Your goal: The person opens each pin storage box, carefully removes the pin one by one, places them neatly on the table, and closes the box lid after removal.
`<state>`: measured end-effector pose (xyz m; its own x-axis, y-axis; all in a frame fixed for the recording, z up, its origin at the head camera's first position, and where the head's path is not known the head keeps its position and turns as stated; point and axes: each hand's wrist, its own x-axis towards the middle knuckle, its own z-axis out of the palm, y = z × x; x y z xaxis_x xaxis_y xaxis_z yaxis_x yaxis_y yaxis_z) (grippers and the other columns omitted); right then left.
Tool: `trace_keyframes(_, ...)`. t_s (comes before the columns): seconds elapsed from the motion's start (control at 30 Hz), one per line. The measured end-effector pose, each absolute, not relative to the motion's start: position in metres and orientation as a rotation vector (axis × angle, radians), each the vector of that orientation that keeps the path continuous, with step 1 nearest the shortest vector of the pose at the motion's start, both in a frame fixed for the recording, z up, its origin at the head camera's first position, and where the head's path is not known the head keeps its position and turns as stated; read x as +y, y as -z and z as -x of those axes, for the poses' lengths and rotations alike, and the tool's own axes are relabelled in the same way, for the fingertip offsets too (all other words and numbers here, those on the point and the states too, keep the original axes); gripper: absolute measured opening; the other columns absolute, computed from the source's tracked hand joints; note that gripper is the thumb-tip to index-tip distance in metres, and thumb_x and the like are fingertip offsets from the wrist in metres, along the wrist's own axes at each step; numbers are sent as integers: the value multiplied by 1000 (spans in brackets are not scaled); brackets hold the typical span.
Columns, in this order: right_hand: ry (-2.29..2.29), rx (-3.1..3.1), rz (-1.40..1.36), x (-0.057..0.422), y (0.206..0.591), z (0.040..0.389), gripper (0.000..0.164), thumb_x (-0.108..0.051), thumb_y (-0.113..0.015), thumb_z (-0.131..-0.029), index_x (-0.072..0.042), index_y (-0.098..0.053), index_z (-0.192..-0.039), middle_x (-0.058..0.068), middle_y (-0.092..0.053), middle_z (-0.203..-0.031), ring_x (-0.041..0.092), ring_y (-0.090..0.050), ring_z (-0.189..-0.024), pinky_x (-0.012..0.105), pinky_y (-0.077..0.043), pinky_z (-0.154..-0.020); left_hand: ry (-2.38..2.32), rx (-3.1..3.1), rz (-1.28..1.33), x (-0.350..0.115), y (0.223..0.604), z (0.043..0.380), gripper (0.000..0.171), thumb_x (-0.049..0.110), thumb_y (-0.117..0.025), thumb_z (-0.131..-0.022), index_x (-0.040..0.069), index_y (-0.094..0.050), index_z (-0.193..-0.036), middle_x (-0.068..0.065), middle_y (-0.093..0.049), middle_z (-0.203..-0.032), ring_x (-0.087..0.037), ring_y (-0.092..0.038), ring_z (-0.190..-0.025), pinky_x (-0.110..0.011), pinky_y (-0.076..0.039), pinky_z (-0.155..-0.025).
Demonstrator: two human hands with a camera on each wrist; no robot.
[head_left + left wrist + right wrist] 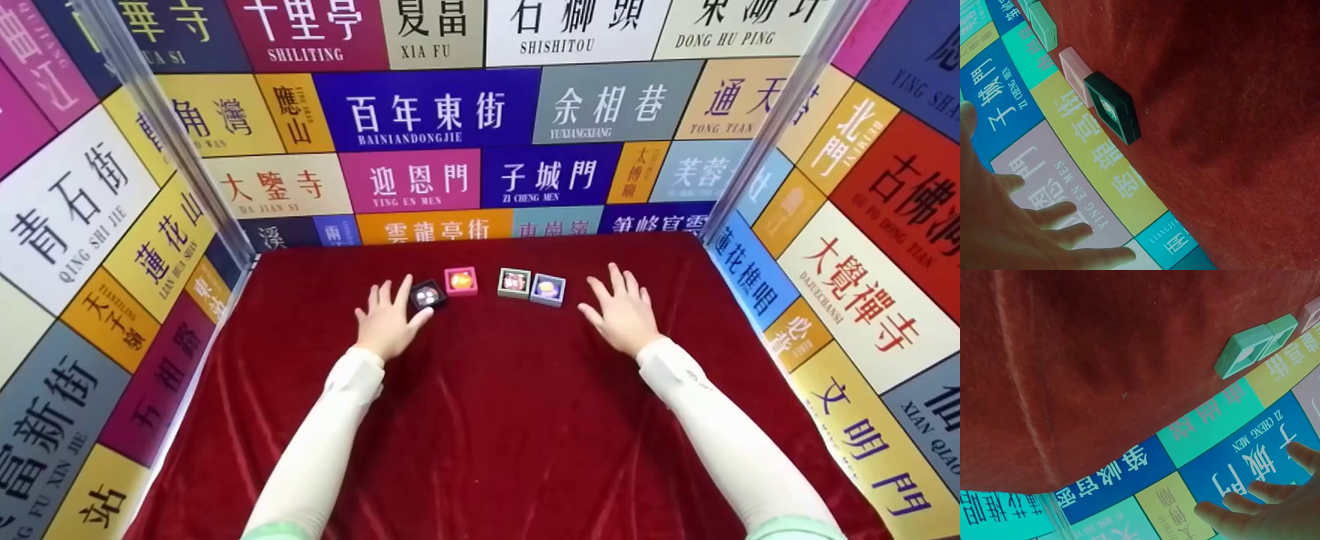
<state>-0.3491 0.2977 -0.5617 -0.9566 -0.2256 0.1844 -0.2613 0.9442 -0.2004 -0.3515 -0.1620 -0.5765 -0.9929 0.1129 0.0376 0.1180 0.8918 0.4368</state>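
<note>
Four small square boxes form a loose row near the back of the red cloth. From left to right in the head view they are a black box [427, 295], a pink box [460, 281], a green box [514, 282] and a bluish-purple box [548, 289]. My left hand [390, 321], fingers spread, is nearest the black box, its thumb and index finger overlapping that box's edge in the head view. In the left wrist view the hand [1022, 225] shows apart from the black box [1112, 109]. My right hand [622, 311] spreads its fingers right of the bluish-purple box, holding nothing.
A dark red velvet cloth [495, 420] covers the table. Printed panels with Chinese place names, such as the back wall [427, 112], rise behind and at both sides. Clear strips [780, 105] run up the two back corners.
</note>
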Motion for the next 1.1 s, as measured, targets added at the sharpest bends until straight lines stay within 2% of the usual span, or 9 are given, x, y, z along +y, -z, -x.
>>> trace_keyframes(0.13,-342,-2935,-377,299,569,343,65,-48,-57,-111,-10,-48,-162,30,-23,-172,56,-24,-155,78,-25,-118,735,-3040,178,-162,580,352,84,59,-59,-107,21,-27,-174,-30,-31,-168,-51,-24,-157,-80,-28,-115)
trace_keyframes(0.33,-421,-2895,-360,302,579,325,63,-42,-62,-110,-9,-49,-161,30,-27,-171,56,-28,-153,77,-27,-117,710,-2999,182,-159,586,356,70,41,-69,-106,14,-44,-166,-29,-48,-154,-49,-45,-143,-70,-49,-101)
trace_keyframes(0.47,-576,-2816,-324,302,582,304,62,-34,-66,-109,-7,-48,-162,31,-33,-168,56,-32,-151,75,-32,-115,702,-2992,215,-155,588,358,60,32,-71,-105,11,-52,-158,-28,-54,-146,-48,-52,-134,-67,-53,-97)
trace_keyframes(0.63,-778,-2697,-282,304,583,276,58,-27,-67,-109,-6,-49,-160,29,-38,-165,52,-34,-150,72,-35,-114,670,-2940,265,-148,598,372,45,27,-72,-104,4,-64,-142,-25,-62,-133,-47,-61,-120,-64,-56,-91)
trace_keyframes(0.8,-899,-2601,-221,311,579,252,54,-19,-67,-109,-5,-51,-158,27,-40,-164,50,-34,-150,69,-33,-117,678,-2912,252,-140,607,387,42,24,-74,-102,3,-68,-137,-25,-64,-126,-47,-63,-115,-64,-57,-88)
trace_keyframes(1.1,-1040,-2461,-131,321,576,211,49,-15,-66,-108,-2,-55,-155,24,-44,-162,47,-35,-149,69,-31,-118,656,-3013,184,-145,614,407,50,25,-75,-101,8,-63,-147,-26,-54,-135,-45,-53,-126,-65,-55,-92)
